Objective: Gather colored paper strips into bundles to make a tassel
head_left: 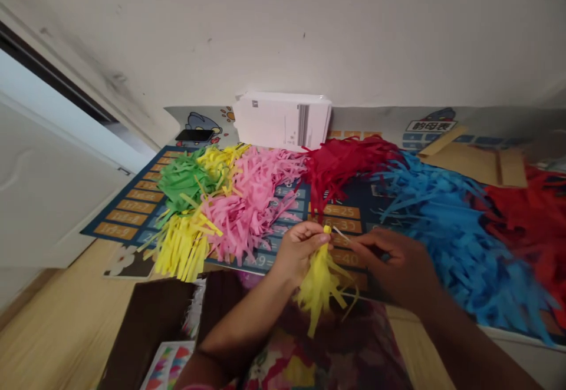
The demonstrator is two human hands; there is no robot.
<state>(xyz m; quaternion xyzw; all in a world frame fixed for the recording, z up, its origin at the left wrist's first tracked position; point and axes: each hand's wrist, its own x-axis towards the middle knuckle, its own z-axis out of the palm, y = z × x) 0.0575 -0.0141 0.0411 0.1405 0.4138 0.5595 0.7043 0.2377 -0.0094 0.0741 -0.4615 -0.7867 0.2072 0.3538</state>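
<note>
My left hand (299, 248) is closed round the top of a yellow paper tassel (319, 284), whose cut strips hang down over my lap. My right hand (398, 266) is just to its right, fingers pinched on a thin pale strand (341, 234) that runs to the tassel's knotted top. Both hands hover over the near edge of a dark blue multiplication mat (132, 201) on the floor.
Piles of fringed paper lie across the mat: green (183, 181), yellow (186, 245), pink (254, 198), dark red (342, 163), blue (446, 225), red (530, 219). A white paper stack (283, 120) leans on the wall. A phone (193, 135), brown cardboard (477, 160) and a brown box (150, 325) are nearby.
</note>
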